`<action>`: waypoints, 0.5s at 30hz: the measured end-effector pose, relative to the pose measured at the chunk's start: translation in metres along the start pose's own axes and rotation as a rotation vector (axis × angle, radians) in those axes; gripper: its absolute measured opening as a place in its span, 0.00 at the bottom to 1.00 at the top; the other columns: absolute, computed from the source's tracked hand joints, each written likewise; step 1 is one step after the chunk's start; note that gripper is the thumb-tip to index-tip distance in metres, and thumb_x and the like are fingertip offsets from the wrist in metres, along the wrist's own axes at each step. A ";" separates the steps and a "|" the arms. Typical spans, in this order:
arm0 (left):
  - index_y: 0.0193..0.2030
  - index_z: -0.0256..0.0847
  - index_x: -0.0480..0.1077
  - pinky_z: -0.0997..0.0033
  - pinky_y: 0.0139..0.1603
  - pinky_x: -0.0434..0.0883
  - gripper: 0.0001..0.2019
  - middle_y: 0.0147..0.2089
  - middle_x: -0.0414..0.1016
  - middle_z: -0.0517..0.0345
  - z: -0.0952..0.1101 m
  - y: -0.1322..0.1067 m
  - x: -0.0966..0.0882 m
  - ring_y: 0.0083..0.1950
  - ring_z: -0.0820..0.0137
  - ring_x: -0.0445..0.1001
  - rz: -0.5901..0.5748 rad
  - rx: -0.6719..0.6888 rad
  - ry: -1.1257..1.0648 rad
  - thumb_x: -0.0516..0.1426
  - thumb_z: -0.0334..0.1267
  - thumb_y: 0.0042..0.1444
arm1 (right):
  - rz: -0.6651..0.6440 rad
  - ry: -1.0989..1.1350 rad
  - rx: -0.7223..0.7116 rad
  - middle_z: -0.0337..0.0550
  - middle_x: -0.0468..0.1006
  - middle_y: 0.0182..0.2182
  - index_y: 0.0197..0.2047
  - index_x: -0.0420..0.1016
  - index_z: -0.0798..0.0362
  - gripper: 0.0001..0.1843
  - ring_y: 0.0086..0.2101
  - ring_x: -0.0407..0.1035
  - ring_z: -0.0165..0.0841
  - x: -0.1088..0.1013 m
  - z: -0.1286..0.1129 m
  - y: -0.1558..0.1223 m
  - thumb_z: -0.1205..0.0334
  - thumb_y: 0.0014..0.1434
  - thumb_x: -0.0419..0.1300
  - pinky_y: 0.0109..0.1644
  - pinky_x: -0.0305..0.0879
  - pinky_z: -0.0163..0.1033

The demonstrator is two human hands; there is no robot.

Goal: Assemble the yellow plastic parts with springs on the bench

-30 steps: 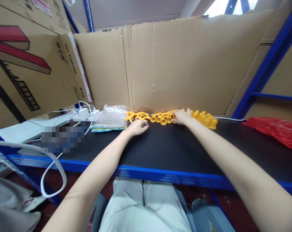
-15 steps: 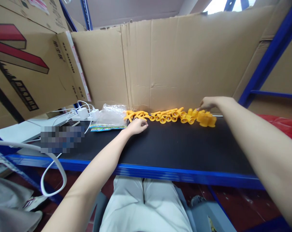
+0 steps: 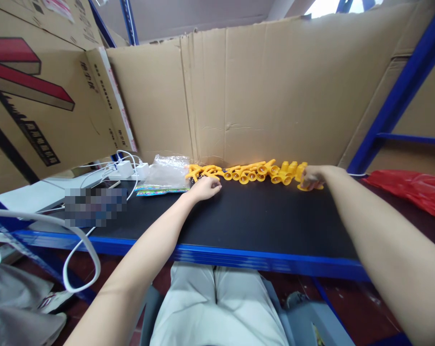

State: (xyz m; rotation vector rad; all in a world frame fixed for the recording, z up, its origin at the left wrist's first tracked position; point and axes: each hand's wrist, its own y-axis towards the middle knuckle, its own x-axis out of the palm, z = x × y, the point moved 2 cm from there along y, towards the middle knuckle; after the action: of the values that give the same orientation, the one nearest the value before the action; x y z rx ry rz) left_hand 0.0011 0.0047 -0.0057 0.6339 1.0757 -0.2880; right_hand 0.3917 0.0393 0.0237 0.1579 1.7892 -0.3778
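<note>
A row of yellow plastic cup-shaped parts (image 3: 252, 176) lies along the back of the black shelf top (image 3: 260, 216), several with their round openings towards me. At the right end of the row, my right hand (image 3: 313, 176) is closed over a yellow plastic part (image 3: 304, 188), whose flared rim shows beneath the fingers. My left hand (image 3: 204, 188) rests on the shelf with curled fingers, in front of orange branched pieces (image 3: 205, 170). What it holds, if anything, is hidden.
A clear plastic bag (image 3: 167, 172) lies left of the orange pieces, near white chargers (image 3: 124, 169) and cables. A red plastic bag (image 3: 412, 190) is at the right. Cardboard (image 3: 268, 91) stands behind; a blue rail (image 3: 239, 257) edges the shelf.
My right hand has moved down and slightly right, from behind the yellow parts onto the end one. My left hand has stayed nearly still. More of the red bag shows.
</note>
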 end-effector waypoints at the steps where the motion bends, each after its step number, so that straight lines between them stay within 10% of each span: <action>1: 0.36 0.38 0.75 0.71 0.33 0.67 0.10 0.29 0.76 0.56 0.001 0.000 0.000 0.30 0.69 0.72 -0.002 -0.001 0.007 0.53 0.37 0.55 | -0.079 -0.017 0.024 0.51 0.76 0.24 0.30 0.73 0.65 0.07 0.27 0.70 0.30 0.004 0.001 0.001 0.68 0.53 0.64 0.32 0.61 0.34; 10: 0.46 0.39 0.73 0.63 0.49 0.68 0.15 0.48 0.73 0.46 -0.012 -0.004 -0.019 0.51 0.60 0.71 0.230 -0.317 0.330 0.49 0.31 0.57 | -0.137 -0.144 0.084 0.51 0.74 0.22 0.31 0.72 0.67 0.07 0.28 0.70 0.35 0.015 -0.016 -0.012 0.70 0.57 0.59 0.35 0.63 0.38; 15: 0.52 0.41 0.71 0.53 0.57 0.63 0.18 0.57 0.64 0.42 -0.026 -0.006 -0.022 0.61 0.52 0.60 0.152 -0.424 0.425 0.52 0.30 0.54 | -0.116 -0.148 0.033 0.54 0.77 0.27 0.33 0.73 0.63 0.03 0.31 0.73 0.37 0.018 -0.031 -0.034 0.70 0.55 0.60 0.38 0.64 0.40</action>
State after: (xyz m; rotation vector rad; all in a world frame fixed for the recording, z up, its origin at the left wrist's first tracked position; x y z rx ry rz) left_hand -0.0306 0.0141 0.0034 0.3962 1.4341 0.2172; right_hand 0.3479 0.0158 0.0186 0.0479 1.6504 -0.4892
